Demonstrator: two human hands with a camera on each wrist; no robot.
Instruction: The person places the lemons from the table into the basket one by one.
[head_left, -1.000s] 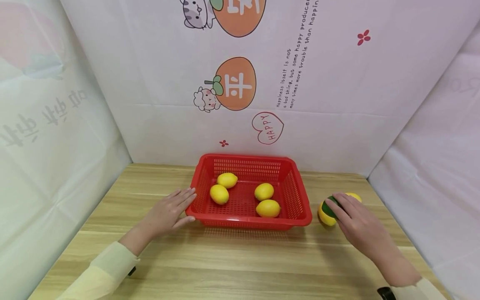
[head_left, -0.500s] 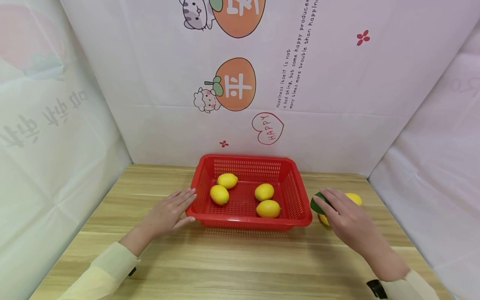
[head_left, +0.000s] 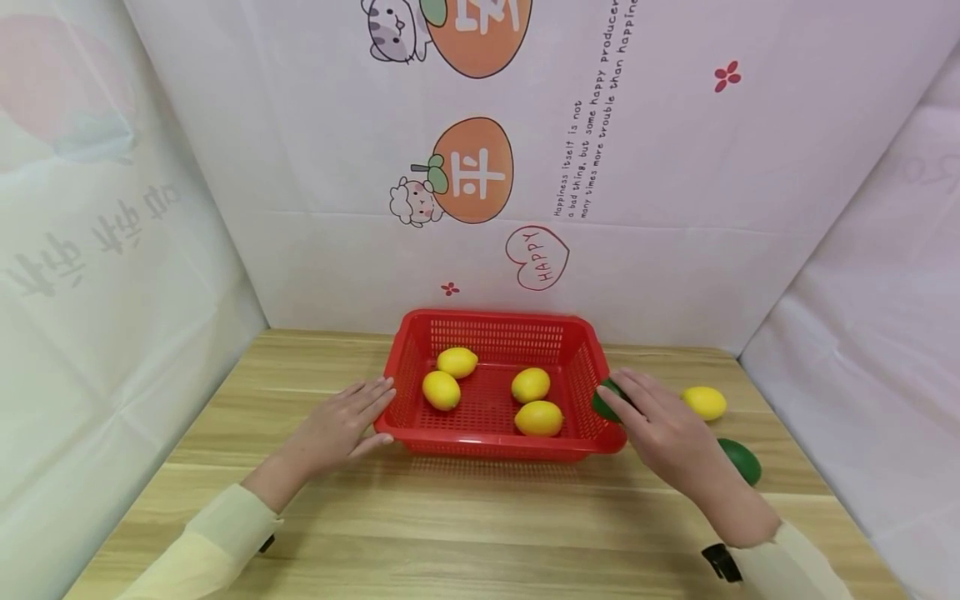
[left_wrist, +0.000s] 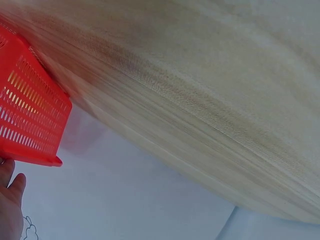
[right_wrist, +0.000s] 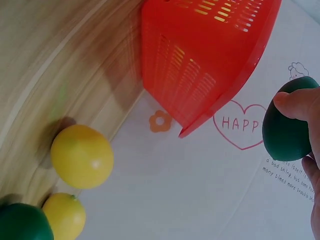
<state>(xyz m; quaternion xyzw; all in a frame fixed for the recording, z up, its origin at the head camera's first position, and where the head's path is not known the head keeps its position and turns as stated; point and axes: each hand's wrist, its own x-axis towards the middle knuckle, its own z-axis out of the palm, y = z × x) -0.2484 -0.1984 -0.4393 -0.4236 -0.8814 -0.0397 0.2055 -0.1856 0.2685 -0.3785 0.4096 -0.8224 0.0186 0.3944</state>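
My right hand (head_left: 667, 433) grips a dark green lime (right_wrist: 287, 125) between thumb and fingers. In the head view the lime appears at the right rim of a red plastic basket (head_left: 480, 440); the right wrist view has it raised above that rim. Inside the basket lie several yellow lemons, two on the left, including one lemon (head_left: 441, 391), and two on the right, including another lemon (head_left: 538, 418). My left hand (head_left: 330, 433) rests its straight fingers on the basket's left rim, thumb near the front corner.
Right of the basket, a lemon (head_left: 705, 402) and a second lime (head_left: 741, 461) lie on the wooden table (head_left: 450, 533). The right wrist view has another loose lemon (right_wrist: 82, 156), hidden by my right hand in the head view. White printed sheets (head_left: 637, 267) enclose the back and sides.
My right hand has lifted the lime off the group at the right and carried it left to the basket's right rim. My left hand has stayed put.
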